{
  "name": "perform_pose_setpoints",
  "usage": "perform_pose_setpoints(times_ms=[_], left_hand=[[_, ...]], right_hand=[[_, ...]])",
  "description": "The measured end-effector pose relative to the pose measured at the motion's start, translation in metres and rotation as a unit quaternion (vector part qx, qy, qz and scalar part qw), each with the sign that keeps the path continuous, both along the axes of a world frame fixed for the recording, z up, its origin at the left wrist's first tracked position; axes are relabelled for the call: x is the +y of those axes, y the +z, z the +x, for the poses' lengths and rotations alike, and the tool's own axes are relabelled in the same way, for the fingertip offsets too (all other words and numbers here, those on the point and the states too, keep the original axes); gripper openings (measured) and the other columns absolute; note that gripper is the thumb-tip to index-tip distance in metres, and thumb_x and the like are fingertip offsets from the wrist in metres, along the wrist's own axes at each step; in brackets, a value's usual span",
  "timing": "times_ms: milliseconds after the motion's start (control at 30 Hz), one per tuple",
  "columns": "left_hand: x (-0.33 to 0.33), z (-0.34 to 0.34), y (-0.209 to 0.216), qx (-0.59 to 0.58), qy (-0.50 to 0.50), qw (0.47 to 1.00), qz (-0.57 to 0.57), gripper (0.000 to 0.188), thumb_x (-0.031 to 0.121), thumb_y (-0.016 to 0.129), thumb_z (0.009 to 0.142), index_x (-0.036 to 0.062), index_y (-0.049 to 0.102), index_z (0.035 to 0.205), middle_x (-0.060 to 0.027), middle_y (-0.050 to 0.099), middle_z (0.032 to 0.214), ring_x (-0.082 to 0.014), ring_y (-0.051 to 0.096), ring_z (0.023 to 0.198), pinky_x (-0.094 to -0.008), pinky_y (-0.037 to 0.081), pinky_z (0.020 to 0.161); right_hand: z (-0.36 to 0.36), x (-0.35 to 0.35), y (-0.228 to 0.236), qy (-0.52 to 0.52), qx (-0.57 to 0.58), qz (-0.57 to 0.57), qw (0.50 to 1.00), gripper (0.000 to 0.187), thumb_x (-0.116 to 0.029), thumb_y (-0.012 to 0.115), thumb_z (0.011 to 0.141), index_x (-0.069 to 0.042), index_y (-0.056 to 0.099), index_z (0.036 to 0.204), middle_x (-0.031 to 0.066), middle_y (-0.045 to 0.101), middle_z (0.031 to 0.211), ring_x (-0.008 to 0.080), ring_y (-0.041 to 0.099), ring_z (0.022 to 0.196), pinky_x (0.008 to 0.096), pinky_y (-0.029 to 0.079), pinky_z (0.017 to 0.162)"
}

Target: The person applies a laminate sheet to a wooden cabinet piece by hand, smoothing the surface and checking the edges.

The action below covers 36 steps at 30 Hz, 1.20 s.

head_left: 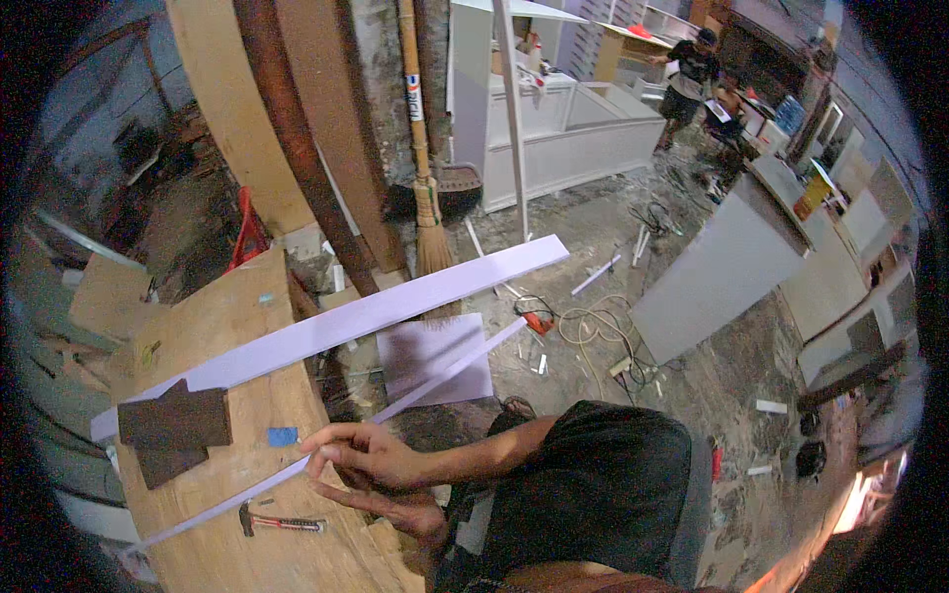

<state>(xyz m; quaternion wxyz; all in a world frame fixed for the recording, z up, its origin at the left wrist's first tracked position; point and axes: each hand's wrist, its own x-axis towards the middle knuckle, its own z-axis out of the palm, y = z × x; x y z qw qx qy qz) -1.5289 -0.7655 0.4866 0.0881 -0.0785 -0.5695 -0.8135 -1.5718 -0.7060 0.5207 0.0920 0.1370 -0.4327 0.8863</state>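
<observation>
Pale wood makes up the worktop (287,395), and a wide lilac-white board (395,311) lies slantwise across it, one end reaching out past the edge. Dark brown pieces (193,415) are stacked on the near side of this board, partly overlapping it. A small blue piece (283,436) sits just beside the fingers, and a hammer (282,525) with a red and black handle lies close below. Off the worktop, a straw broom (432,252) stands near a dustpan (458,181); a square white panel (435,341), an orange tool (539,322) and a looped cable (593,326) are on the littered floor. Farther off are a white cabinet (563,148), a large grey panel (722,262) and two people.

The narrow strip (455,367) is lilac-white, thin and straight, with its far end seen above the floor. It runs diagonally across the worktop, between blue piece and hammer, and passes behind the right hand (371,455). That hand's fingers are bent at the strip; whether they grip it I cannot tell. The left hand (400,509), just below, has loosely curved fingers, its palm mostly hidden, so its hold is unclear too.
</observation>
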Motion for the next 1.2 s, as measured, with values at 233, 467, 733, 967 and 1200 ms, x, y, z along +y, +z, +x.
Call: perform_pose_setpoints(times_ms=[233,467,733,967,1200], left_hand=[[0.008,-0.006,-0.011,-0.027,-0.087,0.996,-0.003,0.1,0.053,0.053,0.09,0.0036,-0.012,0.148,-0.0173,0.017,0.153,-0.0305,0.022,0.139,-0.037,0.015,0.114],[0.037,-0.006,-0.018,-0.049,-0.196,0.979,0.0,0.098,0.052,0.052,0.09,0.0041,-0.012,0.148,-0.0168,0.017,0.153,-0.0306,0.021,0.14,-0.0372,0.015,0.114],[0.101,0.021,-0.013,-0.065,-0.298,0.952,0.007,0.096,0.051,0.051,0.091,0.0047,-0.011,0.148,-0.0163,0.017,0.153,-0.0307,0.021,0.14,-0.0375,0.015,0.114],[0.192,0.061,-0.004,-0.094,-0.366,0.926,-0.002,0.094,0.05,0.05,0.092,0.0053,-0.011,0.148,-0.0158,0.018,0.152,-0.0308,0.021,0.14,-0.0378,0.015,0.114],[0.291,0.116,0.006,-0.109,-0.411,0.905,-0.014,0.091,0.048,0.049,0.093,0.0061,-0.01,0.149,-0.0153,0.018,0.152,-0.0308,0.02,0.14,-0.0383,0.015,0.115]], right_hand=[[0.009,0.008,0.002,-0.047,-0.011,-0.005,0.999,0.043,-0.029,0.054,0.097,-0.005,0.049,0.132,0.0049,0.062,0.104,0.0122,0.055,0.103,0.0283,0.044,0.094],[0.021,0.047,-0.019,-0.237,-0.118,0.013,0.964,0.036,-0.038,0.043,0.1,-0.007,0.052,0.083,-0.0042,0.049,0.071,0.0051,0.044,0.063,0.0219,0.034,0.055],[0.052,0.125,-0.021,-0.252,-0.193,0.019,0.948,0.037,-0.038,0.045,0.1,-0.009,0.052,0.078,-0.0062,0.048,0.062,0.0054,0.044,0.056,0.0233,0.038,0.052],[0.11,0.201,-0.003,-0.275,-0.079,0.037,0.957,0.035,-0.031,0.051,0.098,-0.005,0.054,0.121,0.0015,0.059,0.09,0.0079,0.054,0.084,0.022,0.044,0.074],[0.19,0.303,-0.03,-0.302,-0.037,0.045,0.951,0.043,-0.025,0.052,0.098,-0.005,0.045,0.135,0.0012,0.056,0.096,0.009,0.052,0.088,0.0235,0.043,0.08]])
